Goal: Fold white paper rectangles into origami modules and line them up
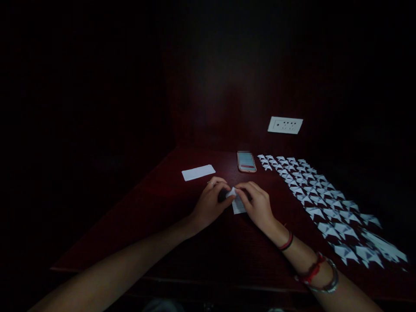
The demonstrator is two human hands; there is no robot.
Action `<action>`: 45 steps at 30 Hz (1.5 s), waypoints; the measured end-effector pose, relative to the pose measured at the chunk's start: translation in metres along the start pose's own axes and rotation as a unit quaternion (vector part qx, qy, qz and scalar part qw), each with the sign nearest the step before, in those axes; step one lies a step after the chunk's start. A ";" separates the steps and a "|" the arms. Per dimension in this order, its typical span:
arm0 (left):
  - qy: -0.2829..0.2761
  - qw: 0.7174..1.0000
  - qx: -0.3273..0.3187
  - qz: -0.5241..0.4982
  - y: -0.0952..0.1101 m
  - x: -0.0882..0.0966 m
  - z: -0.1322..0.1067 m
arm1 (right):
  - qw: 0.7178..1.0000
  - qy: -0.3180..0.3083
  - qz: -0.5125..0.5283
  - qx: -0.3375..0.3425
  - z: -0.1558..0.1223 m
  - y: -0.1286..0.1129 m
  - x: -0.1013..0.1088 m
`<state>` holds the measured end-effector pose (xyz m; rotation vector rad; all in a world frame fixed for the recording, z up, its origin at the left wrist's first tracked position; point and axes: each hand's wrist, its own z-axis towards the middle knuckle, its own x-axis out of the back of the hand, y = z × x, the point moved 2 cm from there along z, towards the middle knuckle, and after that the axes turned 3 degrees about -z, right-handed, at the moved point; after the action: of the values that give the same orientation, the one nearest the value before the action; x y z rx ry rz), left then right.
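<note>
Between my two hands is a small white strip of paper (238, 206), its top end folded to a point. My left hand (212, 199) pinches the folded end from the left, thumb and fingertips closed on it; a ring shows on one finger. From the right, my right hand (256, 201) grips the same paper near its top, fingers bent over it. The lower end of the strip hangs toward me, partly covered by my right hand. Behind my left hand lies a stack of white paper strips (198, 172) on the dark red table (156, 203).
Several rows of folded white paper figures (312, 190) cover the table's right side. At their near end lies a pile of white paper pieces (385, 246). A phone (246, 161) rests beyond my hands. On the back wall is a white socket plate (285, 125).
</note>
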<state>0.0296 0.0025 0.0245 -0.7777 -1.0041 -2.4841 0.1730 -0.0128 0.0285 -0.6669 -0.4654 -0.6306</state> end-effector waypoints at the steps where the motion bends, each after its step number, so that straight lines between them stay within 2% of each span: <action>1: 0.008 1.000 0.004 0.000 -0.001 0.000 0.000 | 1.000 -0.001 0.007 -0.001 0.000 0.000 -0.001; 7: 0.023 1.000 0.005 0.010 0.002 0.000 0.000 | 1.000 0.004 0.029 -0.011 0.001 -0.001 -0.003; 12: -0.012 0.999 0.030 0.012 0.003 -0.005 -0.001 | 0.999 0.021 0.031 -0.026 0.000 -0.001 -0.003; 15: -0.029 0.999 0.042 -0.019 0.001 -0.008 0.000 | 0.999 0.021 0.020 -0.027 0.000 -0.001 -0.004; 22: -0.014 0.988 0.077 -0.133 -0.006 -0.009 0.000 | 1.000 0.004 0.023 -0.016 0.001 0.002 -0.004; 25: -0.025 0.991 0.064 -0.115 -0.008 -0.007 0.001 | 0.999 0.003 0.038 -0.009 0.001 0.002 -0.003; 29: 0.016 0.999 0.019 -0.040 -0.008 -0.001 0.004 | 0.998 0.010 0.051 -0.021 0.001 0.004 -0.002; 34: -0.032 0.998 -0.006 -0.052 -0.008 0.000 0.005 | 0.997 -0.011 0.072 -0.035 0.002 0.008 -0.004; 45: -0.037 0.999 -0.025 -0.003 -0.004 -0.003 0.001 | 0.997 -0.057 0.057 -0.016 0.004 0.004 -0.002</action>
<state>0.0306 0.0062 0.0217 -0.8882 -0.9741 -2.5115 0.1734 -0.0065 0.0288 -0.7567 -0.5203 -0.4938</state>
